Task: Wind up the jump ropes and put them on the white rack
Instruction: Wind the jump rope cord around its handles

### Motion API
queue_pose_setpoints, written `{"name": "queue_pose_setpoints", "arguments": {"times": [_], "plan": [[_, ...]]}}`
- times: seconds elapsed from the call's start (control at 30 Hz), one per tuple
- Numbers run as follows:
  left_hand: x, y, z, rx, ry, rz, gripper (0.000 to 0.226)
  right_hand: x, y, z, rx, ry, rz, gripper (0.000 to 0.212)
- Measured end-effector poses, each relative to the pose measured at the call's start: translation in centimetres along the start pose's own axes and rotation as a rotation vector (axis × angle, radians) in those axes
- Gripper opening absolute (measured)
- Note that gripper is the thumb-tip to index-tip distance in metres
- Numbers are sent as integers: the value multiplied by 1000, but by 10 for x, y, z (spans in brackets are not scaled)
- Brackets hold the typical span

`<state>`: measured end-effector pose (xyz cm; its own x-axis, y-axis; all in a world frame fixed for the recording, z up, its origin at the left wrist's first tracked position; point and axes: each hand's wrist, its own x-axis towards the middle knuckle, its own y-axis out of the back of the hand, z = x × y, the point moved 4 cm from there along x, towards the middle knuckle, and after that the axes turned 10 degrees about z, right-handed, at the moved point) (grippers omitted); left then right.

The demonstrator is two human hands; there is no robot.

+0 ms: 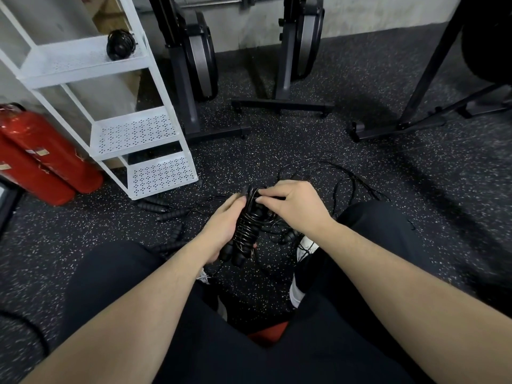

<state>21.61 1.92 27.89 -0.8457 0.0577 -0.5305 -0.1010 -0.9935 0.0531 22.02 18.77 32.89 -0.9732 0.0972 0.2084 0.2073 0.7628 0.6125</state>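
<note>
**Second rope nearly wound, more loose on the floor**

From the head camera: the left hand [225, 227] is wrapped round the paired black foam handles of a thin black cord jump rope [245, 231], held low between the knees. The right hand [291, 202] pinches the cord at the bundle's far end, fingertips closed on it. Cord is coiled tightly round the handles; a slack tail trails off to the right across the speckled black rubber floor [360, 167]. Other unwound black ropes [166, 210] lie near left. One wound black bundle [120, 44] sits on the upper shelf of the white perforated metal rack [138, 131], far left. The cord looks light, limp and springy, likely to uncoil; best held by the grippy handles
</note>
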Motion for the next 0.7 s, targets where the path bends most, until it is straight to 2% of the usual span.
{"name": "queue_pose_setpoints", "arguments": {"times": [0.2, 0.4, 0.53, 0.7], "plan": [[1, 3, 1, 15, -36, -14, 19, -2, -2, -2, -70, 37, 141, 18], [-1, 3, 4, -11, -45, -8, 20, -5, -8, -6, 13, -4, 53, 24], [2, 7, 0, 19, -59, 35, 19, -9, -18, -3, 24, -91, -19, 30], [1, 4, 3, 112, -87, 55, 23, -8, -13, 2, 200, -294, 113, 20]]}}
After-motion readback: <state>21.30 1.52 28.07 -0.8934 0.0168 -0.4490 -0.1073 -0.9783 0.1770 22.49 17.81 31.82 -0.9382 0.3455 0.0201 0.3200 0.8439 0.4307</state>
